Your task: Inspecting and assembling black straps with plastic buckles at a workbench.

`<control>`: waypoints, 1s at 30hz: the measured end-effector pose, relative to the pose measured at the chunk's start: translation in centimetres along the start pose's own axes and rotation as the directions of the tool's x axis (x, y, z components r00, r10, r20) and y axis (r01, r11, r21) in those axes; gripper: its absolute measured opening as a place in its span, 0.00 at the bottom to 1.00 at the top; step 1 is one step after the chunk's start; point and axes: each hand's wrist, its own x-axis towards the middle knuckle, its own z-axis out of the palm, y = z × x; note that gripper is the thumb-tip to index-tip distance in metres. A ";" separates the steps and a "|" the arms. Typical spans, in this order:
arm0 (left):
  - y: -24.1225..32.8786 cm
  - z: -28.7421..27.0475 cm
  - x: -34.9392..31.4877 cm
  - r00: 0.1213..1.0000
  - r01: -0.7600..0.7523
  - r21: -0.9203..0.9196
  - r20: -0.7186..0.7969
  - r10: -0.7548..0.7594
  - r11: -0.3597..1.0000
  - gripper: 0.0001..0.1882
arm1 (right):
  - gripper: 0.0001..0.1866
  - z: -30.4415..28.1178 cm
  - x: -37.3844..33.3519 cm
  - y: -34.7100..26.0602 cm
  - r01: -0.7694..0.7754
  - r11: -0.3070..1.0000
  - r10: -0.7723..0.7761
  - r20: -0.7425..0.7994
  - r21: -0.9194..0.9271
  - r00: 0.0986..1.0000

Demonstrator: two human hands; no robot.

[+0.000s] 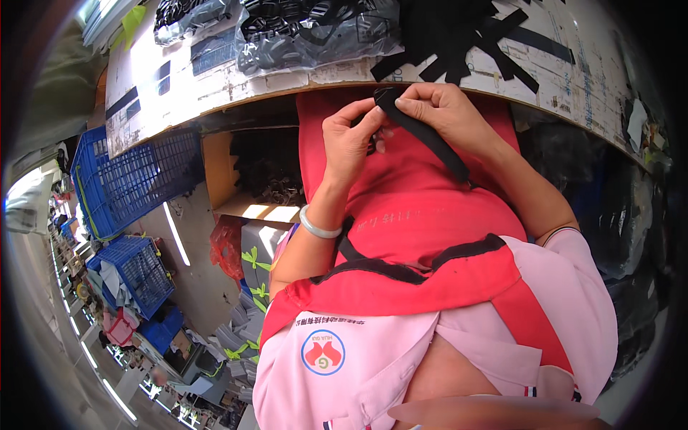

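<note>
Two bare hands meet over the lap, just off the near edge of the table, and both close on one narrow, flat black strip of soft-looking material (433, 143). The left hand (347, 140), with a pale, smooth bangle (317, 228) on its wrist, pinches the upper end between thumb and fingertips; the right hand (444, 115) presses its thumb on the same end from the other side, with its fingers curled behind. Gripping so near together probably keeps this limp end taut and steady, which one hand alone could hardly do. Relative to the grip, nearly all the strip's length lies beyond the fingers: it slants down from the pinch toward the body and the person's right, passing below the right hand, its tail in front of the bright red cloth apron (401, 197). Something small and dark shows beneath the left fingers, too hidden to identify. On the worn, whitish cardboard-covered tabletop (208, 93), a loose heap of matte black strips (448, 32) fans out just beyond the hands, presumably for short reaches, while a clear plastic bag of dark, shiny pieces (315, 54) sits beside it to the left.
</note>
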 end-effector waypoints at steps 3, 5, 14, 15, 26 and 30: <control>-0.7 0.2 -0.2 0.995 -0.095 0.071 0.025 0.094 0.993 0.09 | 0.12 0.5 0.0 2.1 -0.084 0.991 0.092 -0.076 0.102 0.993; -1.0 -0.1 -0.4 0.993 -0.116 0.120 0.012 0.115 0.986 0.09 | 0.12 0.6 0.0 2.0 -0.113 0.988 0.122 -0.087 0.101 0.989; -2.6 -1.0 0.4 0.830 -0.512 0.545 0.114 0.546 0.664 0.08 | 0.13 1.5 0.7 1.8 -0.081 0.945 0.111 -0.079 0.317 0.991; -2.6 -1.0 0.5 0.818 -0.527 0.569 0.137 0.559 0.631 0.08 | 0.13 1.3 1.1 2.6 -0.062 0.953 0.103 -0.122 0.298 0.987; -3.4 -2.1 -0.1 0.960 0.271 -0.285 0.146 -0.238 0.920 0.16 | 0.11 1.0 1.2 4.5 0.110 0.984 -0.108 -0.024 0.139 0.994; -2.0 -1.2 0.1 0.984 0.175 -0.165 0.053 -0.168 0.971 0.13 | 0.07 1.6 0.8 4.3 0.519 0.831 -0.553 -0.207 -0.200 0.807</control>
